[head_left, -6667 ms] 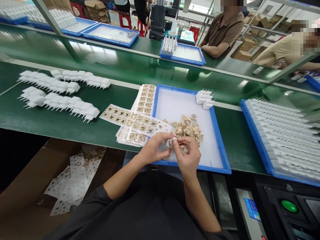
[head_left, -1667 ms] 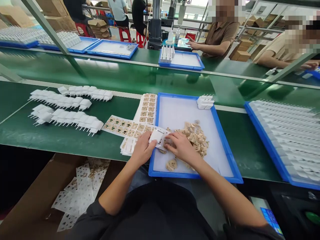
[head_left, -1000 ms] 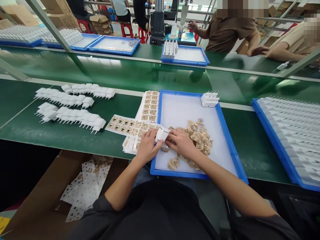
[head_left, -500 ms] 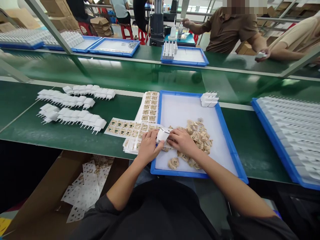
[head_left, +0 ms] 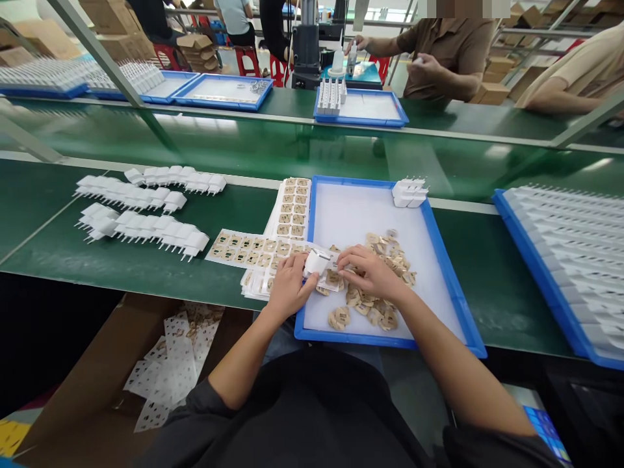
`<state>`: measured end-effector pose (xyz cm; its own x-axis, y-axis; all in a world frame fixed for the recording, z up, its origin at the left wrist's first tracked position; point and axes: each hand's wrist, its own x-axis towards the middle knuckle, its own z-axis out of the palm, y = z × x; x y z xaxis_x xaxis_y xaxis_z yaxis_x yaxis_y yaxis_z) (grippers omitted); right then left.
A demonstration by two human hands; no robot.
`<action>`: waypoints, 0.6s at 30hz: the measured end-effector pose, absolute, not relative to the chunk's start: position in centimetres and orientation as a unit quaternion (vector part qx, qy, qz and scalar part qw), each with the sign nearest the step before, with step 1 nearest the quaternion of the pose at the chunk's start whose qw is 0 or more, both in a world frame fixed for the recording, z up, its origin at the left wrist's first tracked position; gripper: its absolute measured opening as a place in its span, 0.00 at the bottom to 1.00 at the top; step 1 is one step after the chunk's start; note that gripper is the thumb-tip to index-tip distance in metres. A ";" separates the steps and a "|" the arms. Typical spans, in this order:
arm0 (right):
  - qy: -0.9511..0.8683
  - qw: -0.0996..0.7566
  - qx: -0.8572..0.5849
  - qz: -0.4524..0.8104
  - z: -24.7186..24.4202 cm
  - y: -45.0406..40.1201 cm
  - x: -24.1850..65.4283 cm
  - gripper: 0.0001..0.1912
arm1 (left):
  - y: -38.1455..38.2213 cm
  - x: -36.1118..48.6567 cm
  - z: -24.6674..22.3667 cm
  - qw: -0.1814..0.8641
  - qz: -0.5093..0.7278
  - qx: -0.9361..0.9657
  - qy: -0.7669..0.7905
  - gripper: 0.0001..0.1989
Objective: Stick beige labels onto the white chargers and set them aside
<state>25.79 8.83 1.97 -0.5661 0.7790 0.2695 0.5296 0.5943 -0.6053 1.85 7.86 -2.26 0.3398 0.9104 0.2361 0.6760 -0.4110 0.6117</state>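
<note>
My left hand (head_left: 291, 283) is closed around a white plug adapter (head_left: 318, 261), over the left edge of the blue-rimmed tray (head_left: 451, 286). Just to its right, my right hand (head_left: 369, 272) has its fingers bent together in a pinch; whatever lies between the fingertips is too small to make out. Under both hands runs a sheet of tan die-cut stickers (head_left: 238, 248), its right end reaching into the tray. Loose tan sticker pieces (head_left: 383, 302) lie heaped beside and below my right hand. More sticker sheets (head_left: 294, 201) are stacked along the tray's left side.
Rows of white plug adapters (head_left: 141, 224) lie on the green bench at left. A few adapters (head_left: 409, 193) stand in the tray's far right corner. A full tray of adapters (head_left: 570, 260) is at right. Below left, a cardboard box (head_left: 88, 383) holds used sheets. Co-workers sit across the belt.
My right hand has moved slightly right, away from the adapter, which stays in my left hand. Across the belt, the person in brown has drawn one hand back toward the chest.
</note>
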 end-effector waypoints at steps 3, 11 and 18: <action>-0.854 0.243 -0.403 0.219 1.7 9.0 26.1 0.05 | 7.8 1.9 -2.2 0.201 0.280 0.793 0.502 0.14; -0.866 0.189 -0.434 0.163 0.5 8.8 25.3 0.10 | 7.8 1.9 -2.3 0.192 0.282 0.796 0.499 0.15; -0.879 0.157 -0.423 0.157 0.2 8.6 24.6 0.08 | 7.7 2.0 -2.2 0.190 0.283 0.796 0.500 0.14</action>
<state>24.57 8.59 0.20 -0.5933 0.7921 0.1432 0.6936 0.5934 -0.4085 1.98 7.74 -2.19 0.3398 0.9039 0.2596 0.6890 -0.4272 0.5854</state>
